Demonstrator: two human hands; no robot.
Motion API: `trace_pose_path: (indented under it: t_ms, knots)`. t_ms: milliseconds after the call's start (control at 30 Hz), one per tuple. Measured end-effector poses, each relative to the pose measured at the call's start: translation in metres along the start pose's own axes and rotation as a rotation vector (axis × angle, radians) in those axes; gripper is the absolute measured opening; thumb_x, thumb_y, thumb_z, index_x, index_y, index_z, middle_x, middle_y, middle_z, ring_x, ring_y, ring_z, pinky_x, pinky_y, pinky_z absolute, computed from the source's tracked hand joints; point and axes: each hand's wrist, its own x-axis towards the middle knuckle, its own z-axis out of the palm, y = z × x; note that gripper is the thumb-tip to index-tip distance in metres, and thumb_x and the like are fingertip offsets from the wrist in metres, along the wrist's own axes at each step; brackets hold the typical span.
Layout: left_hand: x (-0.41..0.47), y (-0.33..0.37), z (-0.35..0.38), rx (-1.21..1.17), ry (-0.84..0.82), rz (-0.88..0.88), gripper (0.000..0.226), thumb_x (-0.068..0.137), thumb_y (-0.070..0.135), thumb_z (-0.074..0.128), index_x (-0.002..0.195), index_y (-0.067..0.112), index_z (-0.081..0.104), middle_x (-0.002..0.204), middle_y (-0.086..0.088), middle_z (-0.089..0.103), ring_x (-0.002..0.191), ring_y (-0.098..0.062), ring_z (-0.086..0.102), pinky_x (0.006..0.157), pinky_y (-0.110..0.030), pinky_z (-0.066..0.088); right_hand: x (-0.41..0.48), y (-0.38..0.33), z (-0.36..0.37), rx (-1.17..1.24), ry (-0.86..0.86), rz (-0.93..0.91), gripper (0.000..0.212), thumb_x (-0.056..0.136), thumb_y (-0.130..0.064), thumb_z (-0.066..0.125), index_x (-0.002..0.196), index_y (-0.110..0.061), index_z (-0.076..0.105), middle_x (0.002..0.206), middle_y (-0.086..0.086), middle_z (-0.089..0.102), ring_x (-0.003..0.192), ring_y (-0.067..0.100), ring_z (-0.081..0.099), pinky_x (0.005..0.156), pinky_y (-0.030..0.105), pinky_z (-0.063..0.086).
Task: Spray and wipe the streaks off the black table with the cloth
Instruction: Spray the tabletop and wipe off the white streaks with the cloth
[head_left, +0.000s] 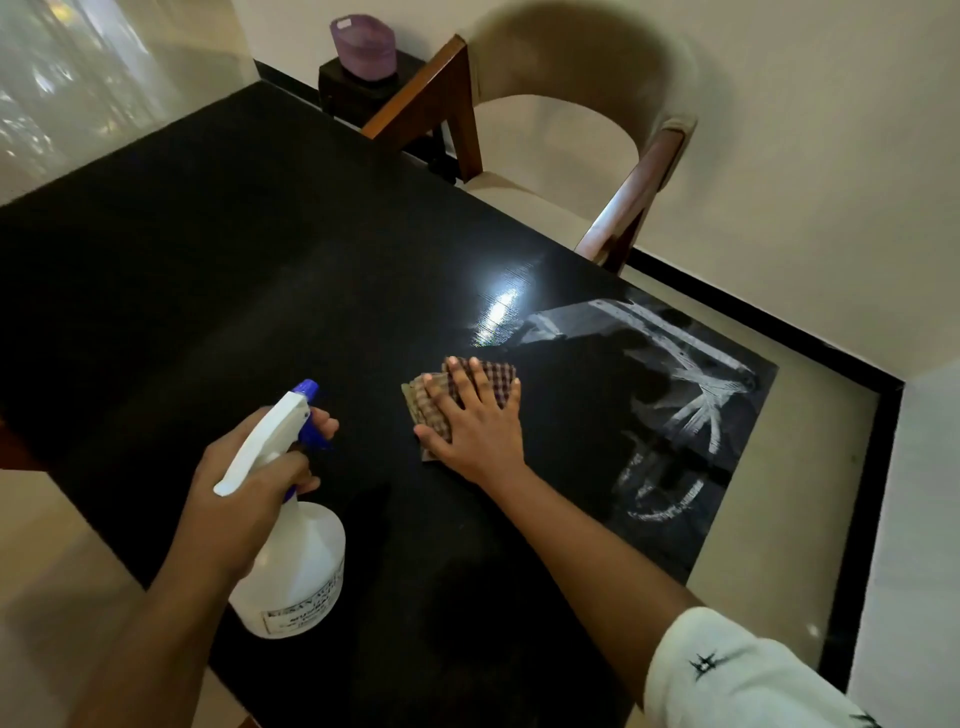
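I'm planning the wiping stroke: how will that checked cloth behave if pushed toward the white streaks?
The cloth looks soft and folded, so it would probably bunch unless pressed flat, as the right hand does. On the glossy black table it likely slides easily. Being thin, it is probably light.

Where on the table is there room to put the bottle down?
The far left of the table, from the bottle up to the chair, is bare. It is crowded in the middle, where the right hand presses the cloth; streaks cover the right corner.
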Motion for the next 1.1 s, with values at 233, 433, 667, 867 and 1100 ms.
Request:
trace_pose_path:
  t_ms: [233, 433, 667, 867, 1100]
  knots:
    - [0.005, 0.007, 0.003, 0.010, 0.023, 0.011, 0.050, 0.087, -0.012, 0.045, 0.098, 0.035, 0.061, 0.109, 0.001, 0.064, 0.111, -0.022, 0.059, 0.078, -0.037, 0.051, 0.039, 0.089, -0.024, 0.027, 0.106, 0.330, 0.067, 0.091, -0.068, 0.030, 0.150, -0.036, 0.024, 0.161, -0.001, 0.012, 0.148, 0.024, 0.004, 0.109, 0.067, -0.001]
    - [0.009, 0.022, 0.021, 0.020, 0.011, 0.020, 0.048, 0.087, -0.010, 0.047, 0.098, 0.034, 0.060, 0.105, 0.004, 0.065, 0.105, -0.016, 0.061, 0.082, -0.041, 0.053, 0.006, 0.114, -0.028, 0.000, 0.163, 0.515, 0.059, 0.094, -0.057, 0.037, 0.148, -0.033, 0.032, 0.158, 0.004, 0.024, 0.144, 0.028, 0.019, 0.109, 0.065, 0.016]
    - [0.039, 0.035, 0.056, 0.127, -0.191, -0.021, 0.043, 0.085, -0.008, 0.053, 0.099, 0.033, 0.060, 0.106, 0.004, 0.065, 0.104, -0.015, 0.060, 0.081, -0.035, 0.052, -0.037, 0.079, -0.012, -0.007, 0.308, 0.216, 0.044, 0.080, -0.034, 0.054, 0.121, -0.026, 0.063, 0.130, 0.001, 0.059, 0.119, 0.024, 0.054, 0.089, 0.056, 0.044]
    - [0.063, 0.054, 0.072, 0.204, -0.236, 0.048, 0.042, 0.088, -0.004, 0.053, 0.095, 0.037, 0.057, 0.102, 0.006, 0.064, 0.093, -0.012, 0.061, 0.072, -0.026, 0.050, -0.021, 0.131, -0.043, 0.053, 0.233, 0.312, 0.040, 0.082, -0.014, 0.063, 0.122, -0.020, 0.061, 0.131, 0.004, 0.055, 0.117, 0.029, 0.049, 0.089, 0.047, 0.042]
    - [0.068, 0.069, 0.094, 0.249, -0.309, 0.072, 0.039, 0.086, -0.008, 0.052, 0.088, 0.030, 0.059, 0.098, -0.003, 0.065, 0.082, -0.014, 0.057, 0.066, -0.026, 0.047, -0.026, 0.198, -0.108, 1.164, 0.575, 0.863, 0.022, 0.090, -0.005, 0.057, 0.089, -0.026, 0.065, 0.096, 0.008, 0.069, 0.071, 0.015, 0.063, 0.065, 0.032, 0.055]
